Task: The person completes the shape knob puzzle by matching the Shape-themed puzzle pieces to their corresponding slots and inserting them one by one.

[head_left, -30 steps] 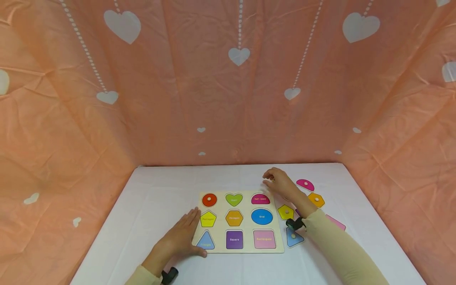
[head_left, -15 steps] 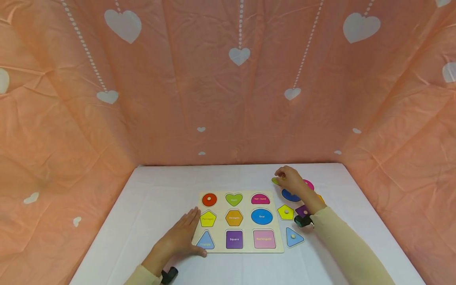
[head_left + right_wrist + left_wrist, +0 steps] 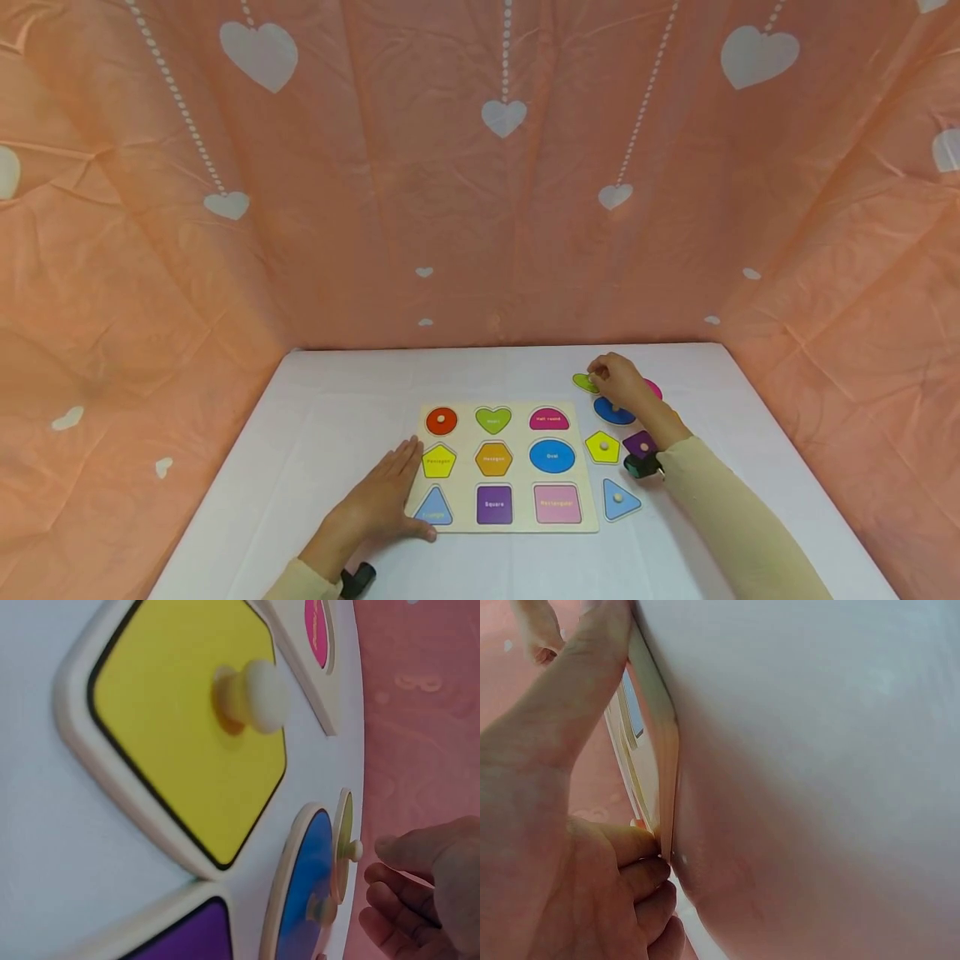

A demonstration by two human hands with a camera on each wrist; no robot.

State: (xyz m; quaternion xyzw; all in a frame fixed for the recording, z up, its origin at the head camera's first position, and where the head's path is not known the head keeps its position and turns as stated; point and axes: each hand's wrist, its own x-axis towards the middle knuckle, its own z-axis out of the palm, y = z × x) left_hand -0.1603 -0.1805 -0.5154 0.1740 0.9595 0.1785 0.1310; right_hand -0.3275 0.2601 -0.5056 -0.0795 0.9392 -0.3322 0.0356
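In the head view, my left hand (image 3: pixel 378 492) rests at the left side of a wooden shape puzzle board (image 3: pixel 457 527), fingers along the left edge and thumb at the near corner. The left wrist view shows the fingertips against the board's edge (image 3: pixel 667 750). A knobbed red circle piece (image 3: pixel 441 421) sits in the board. Beyond its far right corner, my right hand (image 3: pixel 622 387) hovers by a green knobbed puzzle piece (image 3: pixel 583 382). In the right wrist view, its thumb and loosely bent fingers stand just apart from that piece's knob (image 3: pixel 355 850).
Right of the board lie a blue oval piece (image 3: pixel 613 412), a yellow pentagon (image 3: pixel 602 447), a purple square (image 3: pixel 639 444) and a light blue triangle (image 3: pixel 620 500). A pink half-round piece (image 3: pixel 654 388) is partly behind the right arm. White cloth (image 3: pixel 300 433) covers the table.
My right hand has moved right from beyond the board's far right corner, baring the green piece and the blue oval. Lately it shifted slightly farther from the green piece. The left hand stays put.
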